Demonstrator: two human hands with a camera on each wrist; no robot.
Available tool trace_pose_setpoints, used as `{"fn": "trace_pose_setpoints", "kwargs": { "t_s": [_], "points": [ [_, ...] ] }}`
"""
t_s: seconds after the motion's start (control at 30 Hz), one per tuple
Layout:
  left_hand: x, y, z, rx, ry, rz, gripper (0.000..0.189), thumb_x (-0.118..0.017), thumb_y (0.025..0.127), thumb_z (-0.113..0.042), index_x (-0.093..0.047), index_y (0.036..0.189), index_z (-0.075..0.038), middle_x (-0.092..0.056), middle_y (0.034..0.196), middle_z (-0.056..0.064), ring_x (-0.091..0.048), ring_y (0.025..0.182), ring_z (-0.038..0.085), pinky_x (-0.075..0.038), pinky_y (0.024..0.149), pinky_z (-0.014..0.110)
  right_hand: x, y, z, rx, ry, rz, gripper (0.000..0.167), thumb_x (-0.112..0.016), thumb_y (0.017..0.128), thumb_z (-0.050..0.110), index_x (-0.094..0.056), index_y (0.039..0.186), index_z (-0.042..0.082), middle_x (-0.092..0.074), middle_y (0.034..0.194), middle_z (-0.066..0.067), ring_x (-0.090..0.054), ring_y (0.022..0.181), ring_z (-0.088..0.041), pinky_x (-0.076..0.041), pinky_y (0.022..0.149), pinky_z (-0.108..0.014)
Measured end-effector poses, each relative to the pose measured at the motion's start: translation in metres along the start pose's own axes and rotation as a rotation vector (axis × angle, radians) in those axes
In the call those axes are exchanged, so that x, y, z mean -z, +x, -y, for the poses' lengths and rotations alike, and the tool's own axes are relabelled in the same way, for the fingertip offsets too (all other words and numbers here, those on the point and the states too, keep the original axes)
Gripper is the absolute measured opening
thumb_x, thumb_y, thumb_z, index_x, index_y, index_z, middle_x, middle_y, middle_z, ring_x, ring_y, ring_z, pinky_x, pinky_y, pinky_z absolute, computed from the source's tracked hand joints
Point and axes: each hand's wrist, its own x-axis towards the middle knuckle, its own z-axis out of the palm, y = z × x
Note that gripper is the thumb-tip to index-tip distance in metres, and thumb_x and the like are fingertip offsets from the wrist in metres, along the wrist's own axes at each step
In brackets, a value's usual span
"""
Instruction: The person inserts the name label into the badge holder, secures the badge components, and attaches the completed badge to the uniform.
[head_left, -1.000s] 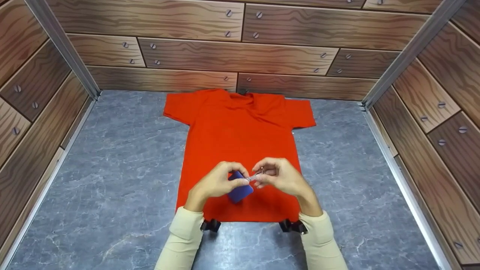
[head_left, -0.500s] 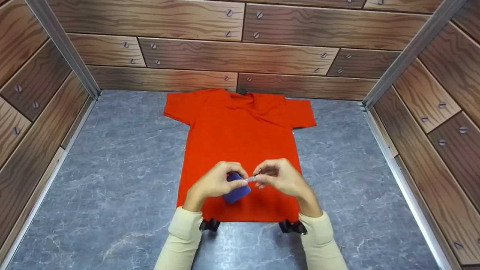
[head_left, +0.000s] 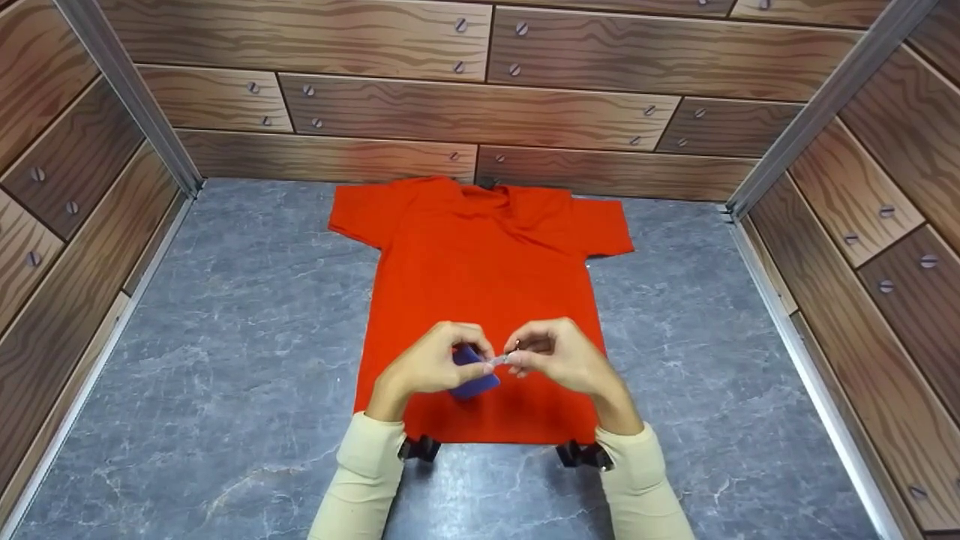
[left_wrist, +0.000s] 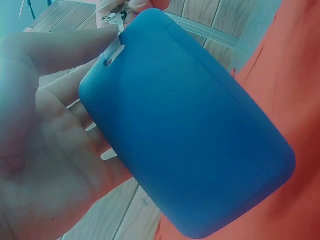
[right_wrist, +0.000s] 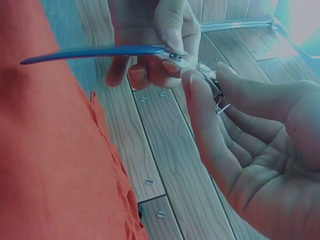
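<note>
Your left hand pinches the strap, the blue badge just beside those fingers; your right hand pinches the clip. The strap looks threaded already; the clip isn't fastened to the shirt beneath your fingers.

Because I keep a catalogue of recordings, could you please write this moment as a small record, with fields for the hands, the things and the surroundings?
Blue card: rounded corners, slot near one end; raised over the red shirt
Pale strap: runs from the card's slot toward the metal clip
Left hand: pinches the pale strap near the slot
Right hand: pinches the metal clip between thumb and forefinger
Shirt position: spread out, collar toward the back wall, creased below the collar
Surface: grey, marbled tabletop
Walls: wood-plank pattern on three visible sides
</note>
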Motion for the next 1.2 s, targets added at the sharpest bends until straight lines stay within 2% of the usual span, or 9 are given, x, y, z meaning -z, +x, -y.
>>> {"fn": "trace_pose_setpoints", "kwargs": {
  "t_s": [0.17,0.23,0.43,0.6,0.67,0.8,0.9,1.13,1.2],
  "points": [
    [0.0003,-0.0001,-0.0003,-0.009,0.007,-0.006,0.006,-0.079,0.09,-0.011,-0.076,0.094,-0.014,-0.072,0.092,-0.002,-0.064,0.087,0.014,-0.055,0.087,0.034,-0.0005,-0.0003,-0.0008,0.005,-0.017,-0.005,0.016,-0.076,0.092,0.006,-0.075,0.104,-0.005,-0.075,0.097,-0.025,-0.076,0.083,-0.042,-0.065,0.075,-0.033],
    [0.0003,-0.0003,-0.0004,-0.009,0.007,-0.008,0.006,-0.079,0.09,-0.012,-0.076,0.094,-0.014,-0.072,0.092,-0.002,-0.065,0.087,0.014,-0.056,0.088,0.035,-0.0007,-0.0002,-0.0016,0.002,-0.016,-0.008,0.017,-0.076,0.092,0.007,-0.075,0.105,-0.005,-0.075,0.097,-0.024,-0.076,0.084,-0.043,-0.065,0.075,-0.032],
    [0.0003,-0.0012,0.0,0.0,0.008,-0.01,0.006,-0.076,0.093,-0.021,-0.076,0.095,-0.016,-0.074,0.091,-0.003,-0.065,0.084,0.013,-0.058,0.084,0.039,-0.0002,0.0001,-0.0018,-0.004,-0.021,-0.026,0.016,-0.077,0.091,0.006,-0.076,0.104,-0.004,-0.075,0.098,-0.024,-0.077,0.084,-0.035,-0.065,0.076,-0.032],
    [-0.0003,-0.0016,0.0002,0.015,-0.015,-0.014,0.005,-0.075,0.094,-0.02,-0.076,0.094,-0.015,-0.074,0.09,-0.002,-0.063,0.083,0.014,-0.058,0.085,0.052,-0.0002,0.0002,-0.0021,-0.007,-0.03,-0.034,0.014,-0.079,0.09,0.007,-0.077,0.102,-0.001,-0.076,0.097,-0.023,-0.078,0.082,-0.025,-0.065,0.076,-0.032],
    [-0.0005,-0.0017,0.0005,0.022,-0.015,-0.016,0.005,-0.075,0.094,-0.019,-0.076,0.095,-0.014,-0.074,0.09,-0.002,-0.063,0.085,0.015,-0.057,0.086,0.053,-0.0004,0.0003,-0.0022,-0.015,-0.036,-0.034,0.014,-0.079,0.09,0.008,-0.078,0.102,0.0,-0.076,0.097,-0.022,-0.078,0.082,-0.024,-0.065,0.077,-0.032],
    [-0.0006,-0.0019,0.0007,0.051,0.018,-0.016,0.008,-0.074,0.095,-0.022,-0.076,0.094,-0.014,-0.073,0.091,-0.002,-0.062,0.088,0.016,-0.057,0.086,0.046,-0.0004,0.0006,-0.0026,-0.032,-0.051,-0.022,0.014,-0.079,0.09,0.009,-0.078,0.102,0.001,-0.077,0.097,-0.021,-0.078,0.083,-0.029,-0.065,0.076,-0.032],
    [-0.0006,-0.0022,0.0005,0.083,0.044,-0.01,0.007,-0.074,0.095,-0.024,-0.075,0.094,-0.016,-0.073,0.092,-0.004,-0.061,0.089,0.015,-0.055,0.085,0.039,-0.0001,0.0008,-0.0032,-0.043,-0.05,-0.005,0.014,-0.079,0.091,0.008,-0.078,0.101,-0.001,-0.077,0.096,-0.022,-0.077,0.084,-0.04,-0.065,0.074,-0.032],
    [-0.0005,-0.0013,-0.0008,0.097,0.058,0.002,0.005,-0.075,0.094,-0.022,-0.077,0.095,-0.017,-0.074,0.093,-0.003,-0.062,0.09,0.015,-0.055,0.085,0.035,0.0012,0.0003,-0.0036,-0.051,-0.086,0.009,0.012,-0.079,0.09,0.008,-0.077,0.099,0.0,-0.076,0.092,-0.021,-0.077,0.078,-0.035,-0.065,0.072,-0.031],
    [-0.0007,-0.0007,-0.0007,0.099,0.064,0.005,0.006,-0.075,0.093,-0.02,-0.079,0.097,-0.016,-0.075,0.092,-0.003,-0.063,0.088,0.014,-0.055,0.084,0.034,0.0013,0.0,-0.0032,-0.048,-0.094,0.005,0.011,-0.079,0.09,0.008,-0.078,0.098,0.0,-0.076,0.092,-0.021,-0.076,0.08,-0.039,-0.065,0.072,-0.03]
  ]
}}
